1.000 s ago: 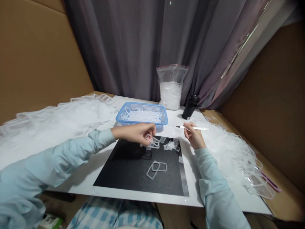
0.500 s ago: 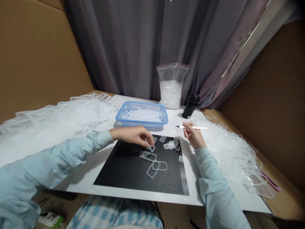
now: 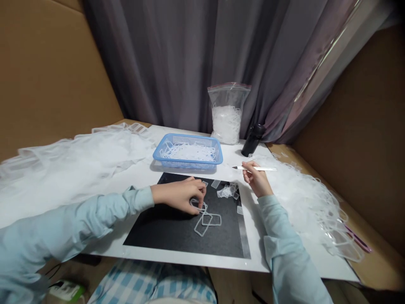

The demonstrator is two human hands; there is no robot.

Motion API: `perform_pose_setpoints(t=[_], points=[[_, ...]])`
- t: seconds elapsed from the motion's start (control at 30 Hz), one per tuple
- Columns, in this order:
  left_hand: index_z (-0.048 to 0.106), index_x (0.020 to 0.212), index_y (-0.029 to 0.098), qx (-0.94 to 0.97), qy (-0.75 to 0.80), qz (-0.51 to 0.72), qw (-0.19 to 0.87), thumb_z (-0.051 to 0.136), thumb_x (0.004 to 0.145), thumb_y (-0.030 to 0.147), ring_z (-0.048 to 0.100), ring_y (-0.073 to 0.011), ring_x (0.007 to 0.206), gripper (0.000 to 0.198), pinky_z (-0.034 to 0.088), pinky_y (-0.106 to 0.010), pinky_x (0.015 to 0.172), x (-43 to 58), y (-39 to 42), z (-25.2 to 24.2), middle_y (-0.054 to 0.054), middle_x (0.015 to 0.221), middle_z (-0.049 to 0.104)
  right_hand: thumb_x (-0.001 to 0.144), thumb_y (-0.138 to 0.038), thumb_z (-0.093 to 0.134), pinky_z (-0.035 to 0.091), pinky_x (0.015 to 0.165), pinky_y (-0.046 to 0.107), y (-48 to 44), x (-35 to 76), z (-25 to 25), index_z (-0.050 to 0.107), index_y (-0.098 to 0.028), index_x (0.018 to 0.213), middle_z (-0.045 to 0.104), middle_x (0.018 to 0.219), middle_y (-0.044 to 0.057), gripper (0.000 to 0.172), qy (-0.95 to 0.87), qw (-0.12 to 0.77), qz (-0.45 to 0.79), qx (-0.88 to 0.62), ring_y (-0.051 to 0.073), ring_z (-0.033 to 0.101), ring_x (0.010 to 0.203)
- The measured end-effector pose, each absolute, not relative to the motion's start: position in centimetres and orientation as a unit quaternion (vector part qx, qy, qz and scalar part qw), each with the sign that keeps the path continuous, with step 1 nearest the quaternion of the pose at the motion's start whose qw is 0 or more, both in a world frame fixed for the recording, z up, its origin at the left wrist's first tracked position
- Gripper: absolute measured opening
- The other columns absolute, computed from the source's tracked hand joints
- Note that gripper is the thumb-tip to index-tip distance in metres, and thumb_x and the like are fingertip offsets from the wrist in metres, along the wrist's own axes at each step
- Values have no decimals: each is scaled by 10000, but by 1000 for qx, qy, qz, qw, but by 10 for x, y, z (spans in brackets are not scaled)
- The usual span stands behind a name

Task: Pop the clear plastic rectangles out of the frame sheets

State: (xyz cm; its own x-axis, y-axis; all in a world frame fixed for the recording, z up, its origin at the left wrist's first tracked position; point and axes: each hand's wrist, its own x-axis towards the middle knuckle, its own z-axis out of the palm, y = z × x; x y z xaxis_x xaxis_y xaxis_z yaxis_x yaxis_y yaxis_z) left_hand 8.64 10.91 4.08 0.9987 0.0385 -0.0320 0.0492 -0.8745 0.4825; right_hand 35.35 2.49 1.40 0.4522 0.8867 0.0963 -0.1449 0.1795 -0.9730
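My left hand (image 3: 180, 196) rests low over the black cutting mat (image 3: 177, 236), its fingers pinching a transparent plastic rectangular frame (image 3: 198, 206). Just below lie two overlapping frames (image 3: 210, 220), near my fingertips. My right hand (image 3: 257, 179) is raised over the mat's right edge and holds a white-handled craft knife (image 3: 256, 168), its dark blade pointing left. A small cluster of transparent plastic scraps (image 3: 226, 191) lies on the mat between my hands.
A blue mesh basket (image 3: 188, 152) of transparent strips stands beyond the mat. Behind it are a zip bag of offcuts (image 3: 227, 120) and a black bottle (image 3: 252, 140). Heaps of transparent plastic (image 3: 72, 158) (image 3: 303, 202) lie on both sides, with cardboard walls and a grey curtain around.
My left hand has moved down and nearer me across the mat, and now sits on the frame that lay there. My right hand and the knife have barely moved.
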Motion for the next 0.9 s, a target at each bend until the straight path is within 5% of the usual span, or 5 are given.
perform_pose_setpoints(t=[0.37,0.63,0.9], points=[[631,813,194,971,37,55,230,637,794,203,554,-201,944,22,281,-380,961,88,110,56,-20,925,635,667,-406,803,270,333,178,25,353,15,512,-208,663,530,521,-71,351,-362,679,380,-514,38,405,355],[498,949,196,938,87,72,327,530,879,254,634,-159,810,96,446,-288,736,82,108,69,-18,896,682,651,-403,811,279,330,180,24,352,16,519,-210,668,534,512,-69,350,-355,679,385,-515,43,405,358],[530,1066,215,956,21,-16,292,696,729,134,576,-187,894,384,371,-318,892,76,64,38,4,959,677,655,-409,807,280,332,176,25,351,17,518,-209,671,527,511,-72,352,-355,673,391,-518,41,413,358]])
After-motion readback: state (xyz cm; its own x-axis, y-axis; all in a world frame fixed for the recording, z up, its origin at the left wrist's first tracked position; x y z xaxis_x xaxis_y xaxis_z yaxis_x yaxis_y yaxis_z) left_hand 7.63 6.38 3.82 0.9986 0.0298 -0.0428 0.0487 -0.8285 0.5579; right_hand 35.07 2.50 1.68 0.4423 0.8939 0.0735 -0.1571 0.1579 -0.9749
